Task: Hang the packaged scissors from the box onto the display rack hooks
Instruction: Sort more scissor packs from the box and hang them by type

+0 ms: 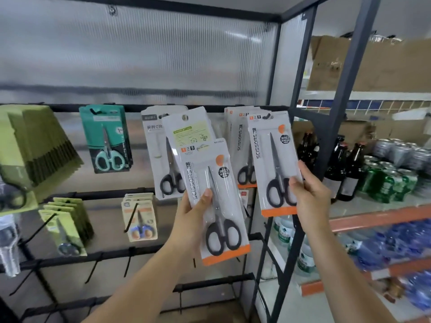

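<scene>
Left hand (194, 215): you grip two overlapped scissors packs (211, 183), thumb across the front.
Right hand (310, 194): fingers curled on the hung pack (274, 164), top on its rack hook (268, 117).
Axis: packs near upright, blades up, handles down; yours tilt slightly left.
Count: three in hand; more hang behind.

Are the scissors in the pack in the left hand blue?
No, the scissors in the pack that the left hand holds have black handles.
</scene>
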{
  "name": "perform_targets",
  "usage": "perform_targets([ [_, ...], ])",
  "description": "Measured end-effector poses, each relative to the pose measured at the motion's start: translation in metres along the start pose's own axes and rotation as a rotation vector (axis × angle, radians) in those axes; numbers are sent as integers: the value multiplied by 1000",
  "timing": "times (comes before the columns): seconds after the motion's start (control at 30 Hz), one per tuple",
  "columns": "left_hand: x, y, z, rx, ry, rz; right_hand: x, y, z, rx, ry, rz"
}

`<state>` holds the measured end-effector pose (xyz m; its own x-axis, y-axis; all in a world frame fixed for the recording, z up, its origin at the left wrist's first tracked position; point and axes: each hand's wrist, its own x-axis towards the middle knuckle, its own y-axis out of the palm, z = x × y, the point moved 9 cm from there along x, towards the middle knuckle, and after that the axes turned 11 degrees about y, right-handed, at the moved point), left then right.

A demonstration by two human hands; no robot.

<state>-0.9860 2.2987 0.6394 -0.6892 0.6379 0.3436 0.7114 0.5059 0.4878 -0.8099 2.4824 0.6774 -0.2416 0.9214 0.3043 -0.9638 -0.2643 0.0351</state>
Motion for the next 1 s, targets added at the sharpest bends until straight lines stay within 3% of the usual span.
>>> perform_targets([
  [0.17,-3,-7,1,-18,-27,-51,19,25,1,-185,78,61],
  [0.23,-7,-8,2,-88,-49,-63,13,29,7,-343,19,-20],
  [0.3,-10,-10,3,-162,-67,-80,-8,33,15,-350,-87,-45],
  [0.33,-10,-13,4,-175,-77,-105,-22,40,12,-289,-85,42],
  [0.43,-11,-21,8,-136,-76,-175,-76,87,-11,-119,138,548],
  [0.5,-13,-22,7,-110,-50,-190,-101,105,-26,-51,207,680],
  [0.67,-12,-19,0,-16,38,-115,-98,101,-29,114,194,564],
  [0.83,-7,-34,14,8,-78,-242,-89,91,-33,227,225,556],
  [1.0,-2,-51,10,-16,-17,-310,-68,64,-29,220,144,330],
])
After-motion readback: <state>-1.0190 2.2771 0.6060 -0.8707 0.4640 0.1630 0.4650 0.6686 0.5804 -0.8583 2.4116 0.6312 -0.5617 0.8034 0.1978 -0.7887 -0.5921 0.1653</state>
